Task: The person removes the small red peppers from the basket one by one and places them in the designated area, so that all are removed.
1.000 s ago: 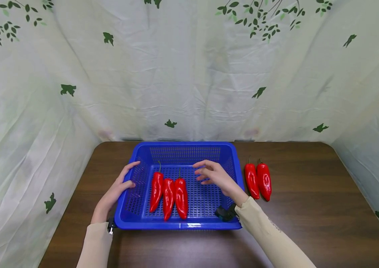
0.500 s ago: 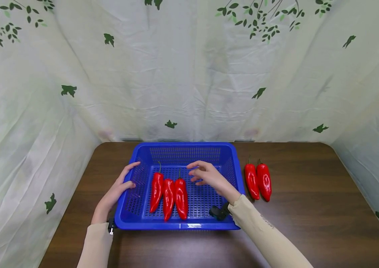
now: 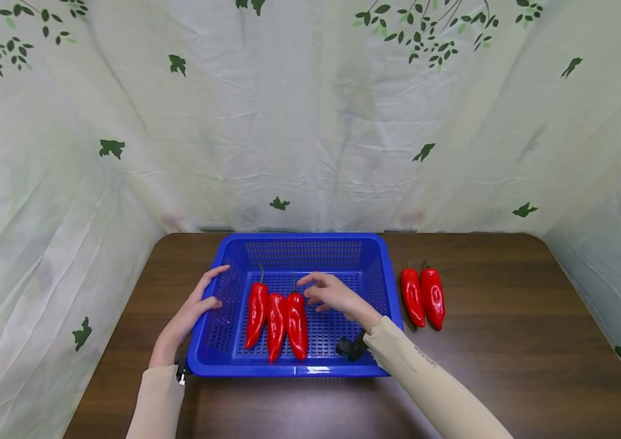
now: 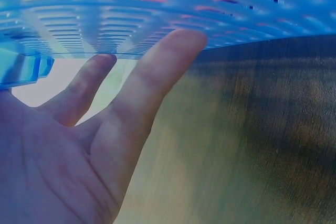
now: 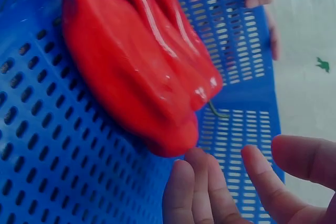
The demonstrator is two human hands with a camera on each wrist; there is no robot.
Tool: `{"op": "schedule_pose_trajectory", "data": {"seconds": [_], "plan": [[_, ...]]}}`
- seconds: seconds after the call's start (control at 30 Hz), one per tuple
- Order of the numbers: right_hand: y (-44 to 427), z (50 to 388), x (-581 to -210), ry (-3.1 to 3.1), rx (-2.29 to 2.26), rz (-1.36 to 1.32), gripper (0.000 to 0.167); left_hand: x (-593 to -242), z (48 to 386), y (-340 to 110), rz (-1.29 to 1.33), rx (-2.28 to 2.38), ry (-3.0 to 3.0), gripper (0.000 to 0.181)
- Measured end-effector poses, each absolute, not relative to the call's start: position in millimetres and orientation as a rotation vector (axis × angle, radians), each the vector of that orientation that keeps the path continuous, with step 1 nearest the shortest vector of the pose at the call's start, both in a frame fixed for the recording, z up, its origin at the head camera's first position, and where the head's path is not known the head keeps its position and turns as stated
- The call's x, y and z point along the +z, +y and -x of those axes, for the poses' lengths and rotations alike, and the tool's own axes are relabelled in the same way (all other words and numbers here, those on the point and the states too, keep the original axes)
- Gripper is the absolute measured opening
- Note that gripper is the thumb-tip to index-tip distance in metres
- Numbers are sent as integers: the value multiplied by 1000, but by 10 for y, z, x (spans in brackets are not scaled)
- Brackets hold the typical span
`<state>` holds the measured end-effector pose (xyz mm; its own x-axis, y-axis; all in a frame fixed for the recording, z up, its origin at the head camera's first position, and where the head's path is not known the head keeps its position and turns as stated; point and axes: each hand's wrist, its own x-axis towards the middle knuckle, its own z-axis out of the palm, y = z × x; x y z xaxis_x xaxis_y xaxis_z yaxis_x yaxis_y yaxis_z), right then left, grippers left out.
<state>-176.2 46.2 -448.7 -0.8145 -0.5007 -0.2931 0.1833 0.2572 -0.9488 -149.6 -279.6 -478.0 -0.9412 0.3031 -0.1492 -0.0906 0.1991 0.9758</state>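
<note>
Red pepper [image 3: 296, 326], nearest my right hand [image 3: 333, 294]: likely light, firm, slippery, best held mid-body; fingers loosely parted, clasping nothing, at its two o'clock.

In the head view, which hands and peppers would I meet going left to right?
Left hand → first pepper → second pepper → third pepper → right hand → fourth pepper → fifth pepper.
</note>
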Motion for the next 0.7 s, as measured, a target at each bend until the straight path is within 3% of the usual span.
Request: {"op": "schedule_pose_trajectory", "data": {"seconds": [0.7], "plan": [[373, 1768, -4579, 1968, -1487, 277, 45, -4767, 1490, -2795, -213, 1798, 2179, 67]]}}
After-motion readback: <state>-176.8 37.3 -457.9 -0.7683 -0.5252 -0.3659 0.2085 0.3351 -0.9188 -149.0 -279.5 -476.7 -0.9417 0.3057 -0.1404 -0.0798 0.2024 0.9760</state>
